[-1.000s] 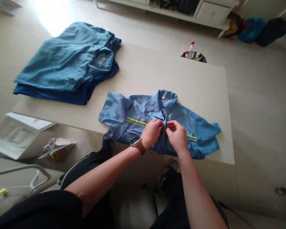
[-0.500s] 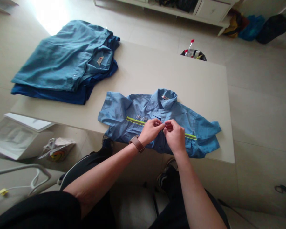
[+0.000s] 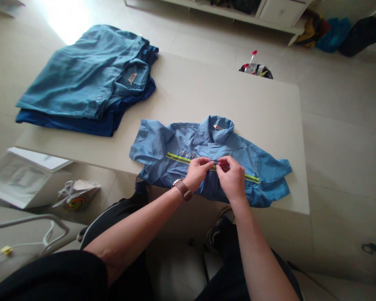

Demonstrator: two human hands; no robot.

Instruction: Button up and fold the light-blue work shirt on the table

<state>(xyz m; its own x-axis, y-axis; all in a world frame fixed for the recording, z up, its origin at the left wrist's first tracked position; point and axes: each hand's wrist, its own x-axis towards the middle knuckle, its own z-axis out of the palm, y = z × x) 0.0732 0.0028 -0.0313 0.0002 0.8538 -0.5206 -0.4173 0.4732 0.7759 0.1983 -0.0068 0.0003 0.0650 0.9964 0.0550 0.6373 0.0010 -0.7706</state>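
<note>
A light-blue work shirt (image 3: 181, 136) with a yellow-green striped band across the chest lies front up on the white table (image 3: 263, 108), its collar away from me. Its lower part hangs over the near edge. My left hand (image 3: 199, 173), with a brown-strapped watch at the wrist, pinches the shirt's front placket at band height. Close beside it, my right hand (image 3: 232, 177) pinches the same placket, thumb and fingertips together. Whatever small button may be between the fingertips is hidden.
Folded blue garments (image 3: 81, 75) are stacked at the table's left end. A bin with bottles (image 3: 256, 71) stands beyond the far edge. On the floor at left are a white box (image 3: 28, 179) and a plastic bag (image 3: 77, 194). A white cabinet (image 3: 278, 12) stands at the back.
My fingertips have drawn slightly apart, and a bit of the placket now shows between them. Both hands stay at the shirt front, and the shirt lies as before.
</note>
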